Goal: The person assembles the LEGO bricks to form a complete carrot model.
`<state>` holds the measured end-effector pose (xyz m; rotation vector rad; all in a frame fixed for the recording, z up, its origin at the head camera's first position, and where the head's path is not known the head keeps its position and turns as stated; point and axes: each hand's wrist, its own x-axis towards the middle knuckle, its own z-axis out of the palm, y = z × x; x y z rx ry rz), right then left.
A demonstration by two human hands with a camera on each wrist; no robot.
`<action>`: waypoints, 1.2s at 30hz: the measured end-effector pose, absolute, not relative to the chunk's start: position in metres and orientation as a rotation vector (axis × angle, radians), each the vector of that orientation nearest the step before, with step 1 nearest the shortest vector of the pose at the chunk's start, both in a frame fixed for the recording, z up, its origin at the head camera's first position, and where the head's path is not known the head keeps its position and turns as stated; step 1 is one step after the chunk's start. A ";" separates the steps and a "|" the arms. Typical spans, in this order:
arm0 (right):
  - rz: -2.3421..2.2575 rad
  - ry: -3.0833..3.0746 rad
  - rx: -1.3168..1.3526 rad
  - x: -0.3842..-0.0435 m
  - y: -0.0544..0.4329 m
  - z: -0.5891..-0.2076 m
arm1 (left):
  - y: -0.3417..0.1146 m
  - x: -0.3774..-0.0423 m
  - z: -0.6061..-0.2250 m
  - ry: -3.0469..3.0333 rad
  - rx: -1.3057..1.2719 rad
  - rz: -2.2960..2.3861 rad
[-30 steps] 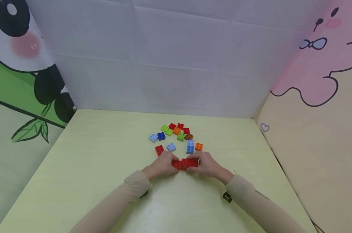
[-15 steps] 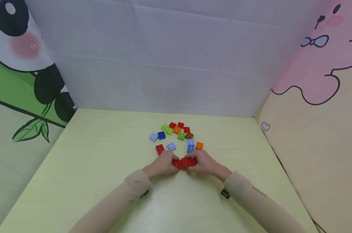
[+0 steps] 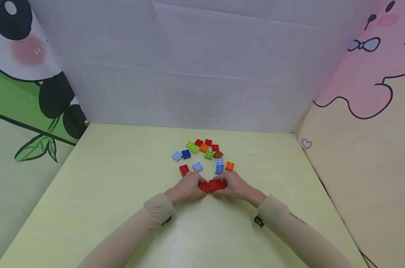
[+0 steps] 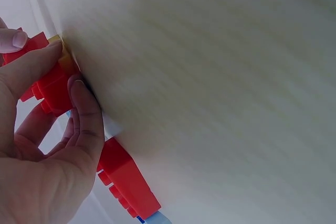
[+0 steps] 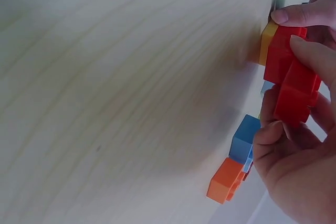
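Observation:
Red toy building bricks (image 3: 213, 186) form a short row between the two hands near the middle of the table. A yellow brick (image 5: 266, 44) sits under them, between them and the tabletop in the right wrist view. My left hand (image 3: 188, 185) pinches the left red brick (image 4: 55, 90) between thumb and fingers. At the other end, my right hand (image 3: 236, 185) grips the right-hand red brick (image 5: 295, 98), its thumb lying on the side of the row. The fingers hide parts of the bricks.
Just beyond the left hand lies a loose red brick (image 3: 184, 170), with a light blue brick (image 3: 198, 166) beside it. Blue bricks (image 3: 220, 166) and an orange brick (image 3: 230, 166) lie behind the right hand. Several green, red, brown and blue bricks are scattered farther back, before the white wall (image 3: 189, 74).
The right hand has shifted slightly left along the red bricks. The left hand keeps its hold, and the loose bricks lie as before; the head view has tilted a little.

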<state>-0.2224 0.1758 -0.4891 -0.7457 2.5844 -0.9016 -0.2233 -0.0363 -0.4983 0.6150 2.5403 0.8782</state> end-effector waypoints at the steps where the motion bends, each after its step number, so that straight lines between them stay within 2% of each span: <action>1: -0.902 2.580 -0.744 -0.222 0.176 -0.489 | -0.036 -0.224 -0.499 2.538 0.616 0.880; 36: -0.879 2.532 -0.670 -0.223 0.170 -0.485 | -0.036 -0.227 -0.502 2.552 0.621 0.835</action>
